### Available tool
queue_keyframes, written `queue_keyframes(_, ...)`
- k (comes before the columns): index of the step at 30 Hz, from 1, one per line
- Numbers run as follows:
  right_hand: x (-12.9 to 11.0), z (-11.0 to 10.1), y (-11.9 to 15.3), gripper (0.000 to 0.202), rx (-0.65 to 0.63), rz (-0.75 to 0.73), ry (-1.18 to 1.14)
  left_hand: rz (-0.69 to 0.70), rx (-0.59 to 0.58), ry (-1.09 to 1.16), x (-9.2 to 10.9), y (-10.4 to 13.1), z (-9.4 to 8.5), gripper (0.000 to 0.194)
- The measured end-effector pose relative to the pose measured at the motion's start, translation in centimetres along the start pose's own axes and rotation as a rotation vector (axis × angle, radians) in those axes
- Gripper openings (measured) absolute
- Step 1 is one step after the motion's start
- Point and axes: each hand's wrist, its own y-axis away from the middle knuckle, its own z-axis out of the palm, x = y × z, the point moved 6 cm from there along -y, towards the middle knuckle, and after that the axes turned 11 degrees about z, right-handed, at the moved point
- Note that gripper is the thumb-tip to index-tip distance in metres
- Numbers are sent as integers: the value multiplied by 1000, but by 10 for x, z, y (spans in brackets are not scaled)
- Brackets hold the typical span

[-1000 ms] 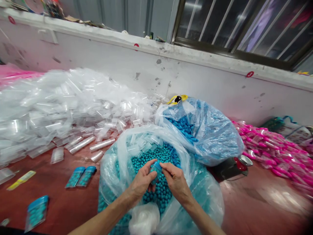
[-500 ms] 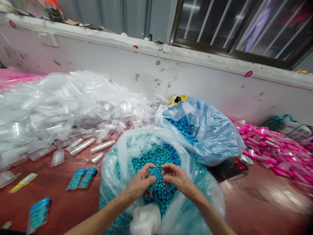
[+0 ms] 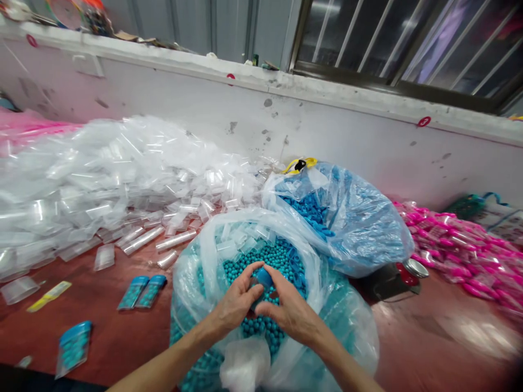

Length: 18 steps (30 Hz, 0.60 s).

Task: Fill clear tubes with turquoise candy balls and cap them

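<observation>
Above an open plastic bag (image 3: 212,234) of teal beads (image 3: 261,256), my two hands meet around a small clear container with a blue cap (image 3: 264,277). My left hand (image 3: 237,296) grips its body, mostly hidden behind the fingers. The fingers of my right hand (image 3: 292,307) press against the cap, with the thumb at the container's lower side. Inside the bag, several empty clear containers (image 3: 235,242) lie on the beads at the back, and blue caps (image 3: 296,267) lie at the right.
A large heap of clear containers (image 3: 102,174) spreads along the wall at left. Bead-filled, blue-capped containers (image 3: 133,293) and a yellow strip-like tool (image 3: 49,295) lie on the red table (image 3: 110,343). Behind are a blue bag (image 3: 359,228) of blue parts and pink packets (image 3: 457,250).
My right hand has moved left and closed onto the blue-capped container, which my left hand was holding. The whole view has shifted slightly.
</observation>
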Motion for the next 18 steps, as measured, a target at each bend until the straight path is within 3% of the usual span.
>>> queue_keyframes(2, -1, 11, 4, 96, -10, -8, 106, -5, 43, 30, -1, 0, 1, 49)
queue_keyframes(3, -1, 16, 4, 102, 4, -9, 140, -10, 78, 37, -1, 0, 0, 47)
queue_keyframes(9, -9, 16, 5, 63, 252, -123, 110, 76, 159, 85, 3, -1, 3, 24)
queue_keyframes(18, -6, 15, 7, 65, 304, -271, -13, 91, 230, 16, 7, -3, 6, 16)
